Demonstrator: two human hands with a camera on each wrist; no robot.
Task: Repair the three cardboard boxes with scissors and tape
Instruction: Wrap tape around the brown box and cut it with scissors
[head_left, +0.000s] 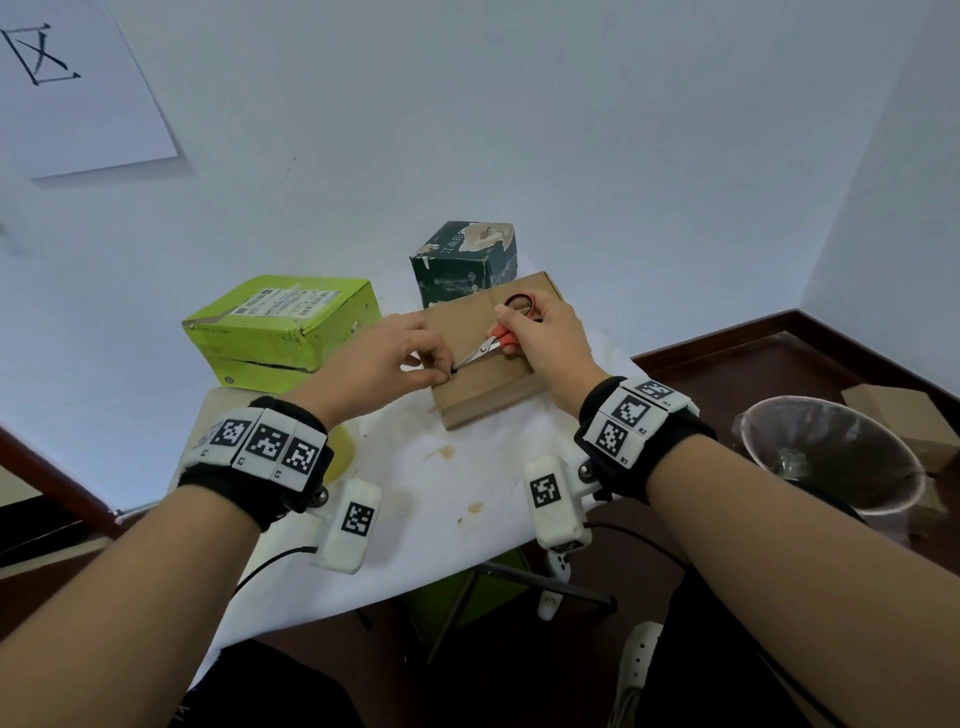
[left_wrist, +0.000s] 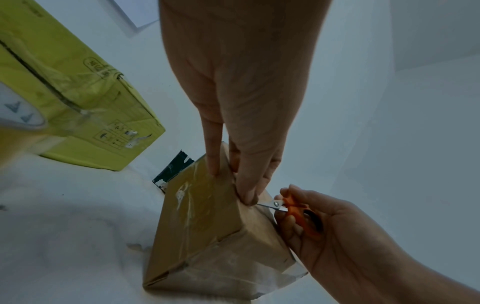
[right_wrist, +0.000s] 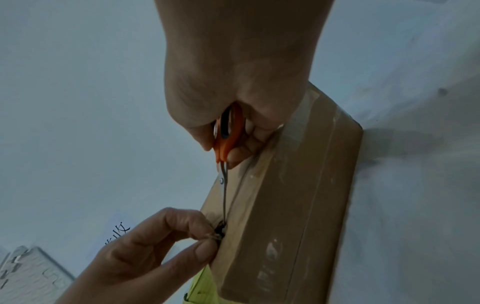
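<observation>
A flat brown box (head_left: 483, 384) (left_wrist: 202, 222) (right_wrist: 298, 205) lies on the white-covered table (head_left: 441, 493). My left hand (head_left: 448, 370) (left_wrist: 231, 183) (right_wrist: 211, 238) pinches a small dark scrap (right_wrist: 220, 230) at the box's top near its front edge; what the scrap is I cannot tell. My right hand (head_left: 519, 327) (left_wrist: 291, 209) (right_wrist: 233, 139) grips orange-handled scissors (head_left: 485, 349) (left_wrist: 275, 205) (right_wrist: 224, 185), blades nearly together, tips at that scrap. A lime-green box (head_left: 280, 322) (left_wrist: 78, 92) stands left, a dark green box (head_left: 467, 260) behind. A tape roll (head_left: 340, 447) (left_wrist: 20, 123) lies under my left wrist.
The table ends close in front of my wrists, over a dark floor. A bin with a clear liner (head_left: 831, 452) stands at the right, with small cardboard boxes (head_left: 898, 410) beside it. The white wall rises just behind the boxes, a paper sheet (head_left: 78, 88) stuck on it.
</observation>
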